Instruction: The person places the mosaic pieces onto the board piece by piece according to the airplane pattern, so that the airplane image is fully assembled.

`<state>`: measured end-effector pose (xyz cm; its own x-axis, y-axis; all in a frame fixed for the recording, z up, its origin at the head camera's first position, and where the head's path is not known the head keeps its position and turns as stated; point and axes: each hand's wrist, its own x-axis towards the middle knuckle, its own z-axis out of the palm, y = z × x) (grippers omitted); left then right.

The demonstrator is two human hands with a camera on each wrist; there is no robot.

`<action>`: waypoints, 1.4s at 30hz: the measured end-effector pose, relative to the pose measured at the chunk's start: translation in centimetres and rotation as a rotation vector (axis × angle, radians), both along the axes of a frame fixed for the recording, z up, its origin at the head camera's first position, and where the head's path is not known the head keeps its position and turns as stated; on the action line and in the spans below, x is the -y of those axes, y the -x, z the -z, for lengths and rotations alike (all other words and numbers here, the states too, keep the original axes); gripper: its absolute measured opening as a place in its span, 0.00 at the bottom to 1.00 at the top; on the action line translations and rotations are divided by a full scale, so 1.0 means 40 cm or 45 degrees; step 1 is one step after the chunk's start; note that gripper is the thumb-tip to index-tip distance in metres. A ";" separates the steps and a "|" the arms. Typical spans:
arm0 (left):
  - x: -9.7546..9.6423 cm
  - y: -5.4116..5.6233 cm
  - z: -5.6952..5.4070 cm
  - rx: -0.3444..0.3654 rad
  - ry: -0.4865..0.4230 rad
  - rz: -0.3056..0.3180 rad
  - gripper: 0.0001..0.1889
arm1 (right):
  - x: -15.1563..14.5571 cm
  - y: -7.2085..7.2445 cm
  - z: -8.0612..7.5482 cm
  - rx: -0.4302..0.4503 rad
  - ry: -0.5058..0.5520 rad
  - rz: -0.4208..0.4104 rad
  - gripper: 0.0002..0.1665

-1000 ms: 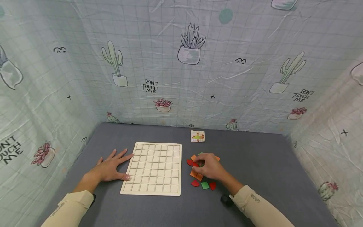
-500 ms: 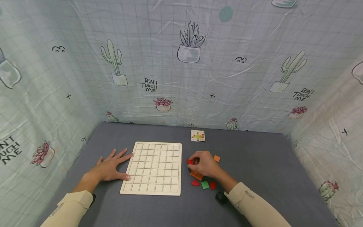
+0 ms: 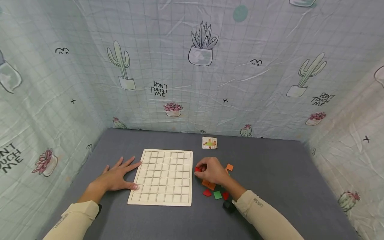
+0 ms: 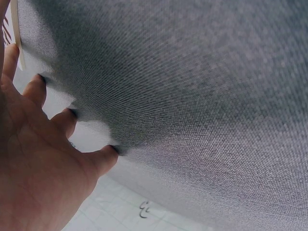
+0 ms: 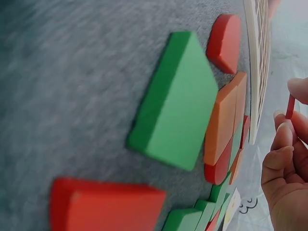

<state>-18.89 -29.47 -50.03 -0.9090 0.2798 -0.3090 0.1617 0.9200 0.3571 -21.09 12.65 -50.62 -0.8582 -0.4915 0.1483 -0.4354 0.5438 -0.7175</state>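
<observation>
My right hand [image 3: 212, 169] pinches a small flat red piece [image 5: 290, 107] between thumb and fingers, just off the right edge of a pale wooden grid board [image 3: 159, 202]. Under and around that hand lie loose pieces: orange squares [image 3: 208, 184], a green square [image 3: 217, 195], a red rounded-edge piece [image 3: 207, 192] and others it partly hides. The left hand [image 3: 118, 176] rests with spread fingers, thumb on the board's left edge and forefinger at its upper left side. In the left wrist view its fingertips [image 4: 108, 156] touch the grey tabletop.
Behind the pieces lies a small card [image 3: 209, 143] printed with a coloured pattern on a grid. The grey table [image 3: 270, 173] is enclosed by a hanging cloth [image 3: 186, 76] with cactus drawings. A black object [image 3: 229, 206] sits at the right wrist.
The right hand has moved left from over the loose pieces towards the board, now with a red piece in its fingers. The left hand and the board stay where they were.
</observation>
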 end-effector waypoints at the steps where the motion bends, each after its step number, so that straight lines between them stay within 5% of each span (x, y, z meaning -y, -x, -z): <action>1: 0.001 0.000 0.001 -0.001 0.003 0.000 0.58 | 0.002 0.002 0.001 0.001 0.003 -0.002 0.08; 42: 0.000 0.001 -0.003 -0.003 -0.014 0.005 0.58 | 0.110 0.049 0.015 -0.019 -0.060 0.069 0.05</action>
<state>-18.93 -29.48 -49.93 -0.9086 0.2867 -0.3038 0.1663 0.9154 0.3665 -23.06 8.26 -51.23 -0.8817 -0.4508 0.1389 -0.4147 0.6002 -0.6840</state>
